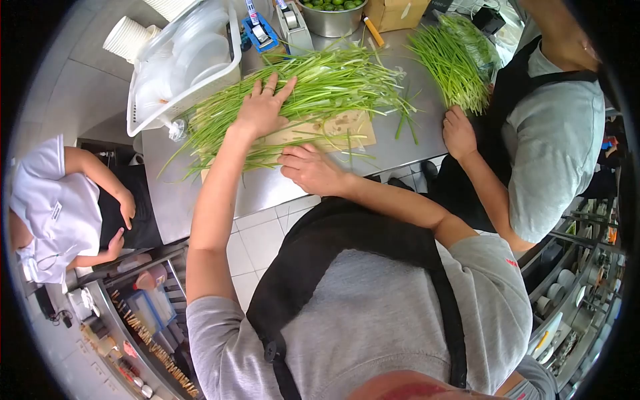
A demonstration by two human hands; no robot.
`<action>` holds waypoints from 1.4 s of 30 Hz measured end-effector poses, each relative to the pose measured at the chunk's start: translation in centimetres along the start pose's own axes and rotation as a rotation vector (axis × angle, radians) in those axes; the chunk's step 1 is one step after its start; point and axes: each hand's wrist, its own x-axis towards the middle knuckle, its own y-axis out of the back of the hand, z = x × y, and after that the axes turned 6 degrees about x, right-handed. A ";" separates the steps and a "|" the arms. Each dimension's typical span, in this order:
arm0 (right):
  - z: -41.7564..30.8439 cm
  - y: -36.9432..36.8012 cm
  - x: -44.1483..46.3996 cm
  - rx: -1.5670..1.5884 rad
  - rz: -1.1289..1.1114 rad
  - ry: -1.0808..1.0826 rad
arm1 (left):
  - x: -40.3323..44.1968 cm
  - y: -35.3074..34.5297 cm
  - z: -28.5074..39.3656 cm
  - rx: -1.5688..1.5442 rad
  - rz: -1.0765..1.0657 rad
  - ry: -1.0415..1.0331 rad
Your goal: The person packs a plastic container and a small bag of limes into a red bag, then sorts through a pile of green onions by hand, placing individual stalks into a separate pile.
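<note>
A wide heap of long, thin chives (333, 80) with pale ends lies across a cardboard-coloured board (362, 130) on the steel table. My left hand (263, 112) rests on top of the heap, fingers spread. Close to the board's near edge, my right hand (310, 170) has its fingers curled over a few loose stalks; the fingertips are partly hidden. Some stray stalks stick out past the board on both sides.
A white basket (143, 110) of plastic lids stands at the left, beside tape dispensers (293, 30). Behind are a metal pot (333, 23) of green fruit and an orange-handled tool (373, 31). At right, a co-worker's hand (460, 131) is near another chive bundle (450, 63). Another person stands left.
</note>
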 end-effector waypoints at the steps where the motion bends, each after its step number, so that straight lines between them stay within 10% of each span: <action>1: 0.0 0.0 0.0 -0.007 -0.003 0.001 | -0.4 0.3 -0.3 -0.067 0.039 -0.012; 22: 5.8 7.1 1.0 -0.390 0.057 -0.247 | -10.2 -3.2 1.3 -0.621 0.447 0.161; 37: 6.2 8.5 3.9 -0.210 -0.230 -0.318 | -9.0 -3.8 4.9 -0.556 0.358 0.110; 42: 5.9 13.9 5.1 0.145 0.031 -0.476 | -9.0 -4.0 4.8 -0.561 0.343 0.109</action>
